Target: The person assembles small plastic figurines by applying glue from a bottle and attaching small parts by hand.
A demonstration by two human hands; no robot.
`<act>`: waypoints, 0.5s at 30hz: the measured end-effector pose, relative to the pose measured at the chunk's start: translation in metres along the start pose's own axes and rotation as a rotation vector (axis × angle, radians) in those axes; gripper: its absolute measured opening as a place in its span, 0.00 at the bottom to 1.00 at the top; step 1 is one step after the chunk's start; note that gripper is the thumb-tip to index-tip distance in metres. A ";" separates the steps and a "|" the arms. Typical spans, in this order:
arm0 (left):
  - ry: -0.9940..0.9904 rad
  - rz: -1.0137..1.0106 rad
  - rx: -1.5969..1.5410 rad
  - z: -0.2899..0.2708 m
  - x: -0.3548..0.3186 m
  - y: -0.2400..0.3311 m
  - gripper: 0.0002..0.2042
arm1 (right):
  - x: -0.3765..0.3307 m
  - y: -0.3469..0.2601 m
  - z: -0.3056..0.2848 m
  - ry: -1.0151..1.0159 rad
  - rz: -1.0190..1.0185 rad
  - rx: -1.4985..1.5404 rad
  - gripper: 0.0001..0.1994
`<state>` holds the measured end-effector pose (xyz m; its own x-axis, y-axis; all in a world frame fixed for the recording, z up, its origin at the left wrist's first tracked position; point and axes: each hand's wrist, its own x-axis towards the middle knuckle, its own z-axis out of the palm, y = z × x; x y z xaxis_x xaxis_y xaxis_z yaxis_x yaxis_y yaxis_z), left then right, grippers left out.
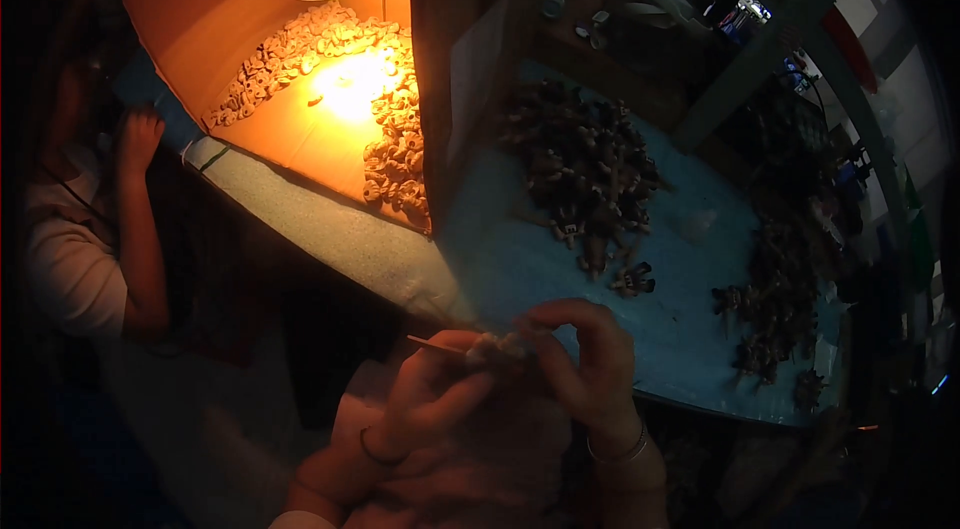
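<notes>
Raised left hand (432,399) pinches a thin stick (436,345); right hand (590,359) curls around a pale piece (497,349).

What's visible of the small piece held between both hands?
The small pale piece looks lumpy and whitish, its material unclear in the dim light. It sits pinched between the left hand and the right hand, above the lap, near the blue table's edge. A thin stick juts leftward from it. Finer detail is too blurred.
</notes>
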<state>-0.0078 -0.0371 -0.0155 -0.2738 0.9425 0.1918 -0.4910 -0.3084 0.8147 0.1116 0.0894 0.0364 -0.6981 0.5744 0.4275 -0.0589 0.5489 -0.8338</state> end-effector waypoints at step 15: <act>-0.035 -0.100 -0.099 0.022 0.005 -0.005 0.16 | -0.009 0.011 -0.029 -0.015 -0.271 -0.105 0.13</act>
<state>0.0115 -0.0284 -0.0070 -0.1911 0.9726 0.1324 -0.5943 -0.2220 0.7730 0.1382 0.1076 0.0336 -0.6773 0.3899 0.6239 -0.1711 0.7412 -0.6491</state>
